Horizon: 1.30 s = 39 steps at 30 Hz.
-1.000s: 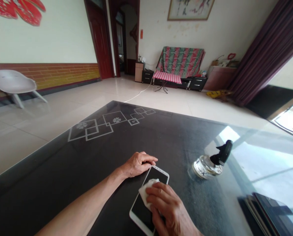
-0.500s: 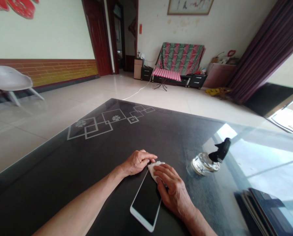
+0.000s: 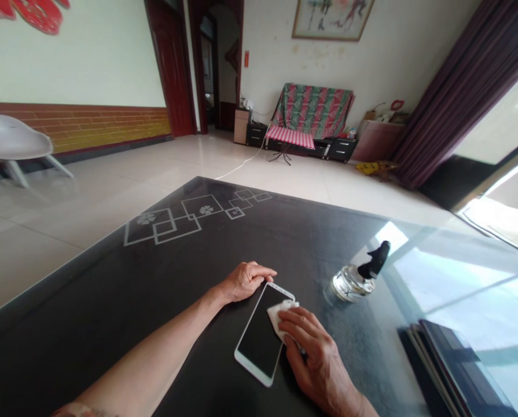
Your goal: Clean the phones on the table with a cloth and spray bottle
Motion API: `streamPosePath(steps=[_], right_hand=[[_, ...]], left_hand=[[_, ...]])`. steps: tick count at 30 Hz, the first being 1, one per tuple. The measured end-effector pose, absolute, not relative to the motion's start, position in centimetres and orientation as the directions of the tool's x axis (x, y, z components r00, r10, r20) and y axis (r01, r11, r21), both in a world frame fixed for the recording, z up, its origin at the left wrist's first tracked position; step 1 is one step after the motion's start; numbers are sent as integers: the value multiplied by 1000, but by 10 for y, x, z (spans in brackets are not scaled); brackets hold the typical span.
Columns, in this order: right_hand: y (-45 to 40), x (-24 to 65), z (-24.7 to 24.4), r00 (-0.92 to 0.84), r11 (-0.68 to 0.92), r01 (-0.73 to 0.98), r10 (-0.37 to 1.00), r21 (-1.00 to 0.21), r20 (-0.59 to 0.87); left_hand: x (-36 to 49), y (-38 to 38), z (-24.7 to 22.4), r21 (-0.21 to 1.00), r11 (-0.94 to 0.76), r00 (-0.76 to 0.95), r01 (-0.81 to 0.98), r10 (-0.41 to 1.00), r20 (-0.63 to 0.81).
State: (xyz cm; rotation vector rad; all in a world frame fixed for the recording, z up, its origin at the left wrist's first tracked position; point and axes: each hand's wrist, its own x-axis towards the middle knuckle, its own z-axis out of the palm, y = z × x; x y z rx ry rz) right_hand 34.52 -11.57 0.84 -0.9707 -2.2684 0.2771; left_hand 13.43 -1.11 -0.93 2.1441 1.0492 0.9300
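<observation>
A white-framed smartphone (image 3: pixel 259 336) with a dark screen lies face up and slanted on the black glossy table (image 3: pixel 189 260). At its top left corner, my left hand (image 3: pixel 246 282) rests on the table, fingers mostly curled and the index finger stretched past the phone's top edge. My right hand (image 3: pixel 315 344) presses a folded white tissue (image 3: pixel 276 317) against the upper right part of the screen. The tissue is pinched under its fingers, and the palm side is hidden. Beyond that hand stands a clear spray bottle (image 3: pixel 349 284) with a black trigger head.
A dark stack of flat folders or books (image 3: pixel 449 365) lies at the table's right side. Across the tiled floor are a white chair (image 3: pixel 13 139), a small table with a striped cloth (image 3: pixel 290 136) and a cloth-covered object (image 3: pixel 313 110) on a black cabinet.
My right hand has slid the tissue down the screen from the phone's top end, uncovering the top edge. My left hand stays at the corner. The view has shifted slightly.
</observation>
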Motion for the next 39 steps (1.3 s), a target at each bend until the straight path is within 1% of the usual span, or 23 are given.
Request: streamPosePath(steps=[6,11,14,18,22,24,27,31,35,39], right_hand=[[-142,331,14,-528,695,552,719,-462,451],[-151,319,19,-564,705,528,708,-474,425],[-139,318,16,-539,707,543,707,-453,458],[-112,322,11,-453,681,601,721,-418,524],[-91,328,9,-448,682,596,720,-424,530],[-85,330,9,-455,687,586,718,-430,526],[-78,332,10,-470,694,571,714,-438,518],[-69,334,8,-479,702,562,707,-437,520],[-61,337,3,-440,688,589,713,-424,547],[-53,341,-2,-374,646,645,733,-408,568]], left_hand=[[133,-13,-10,738,-484,441,470,853,278],[133,-15,-1,733,-465,467,497,855,226],[132,-19,6,714,-463,478,526,855,203],[119,-31,16,683,-473,514,556,842,163],[97,-53,25,674,-479,598,563,799,69],[88,-65,27,660,-471,651,585,758,-36],[83,-80,28,645,-502,707,576,702,-86],[85,-88,23,620,-524,707,585,703,-73],[83,-83,19,625,-521,675,581,738,-12],[76,-63,17,630,-525,637,572,768,63]])
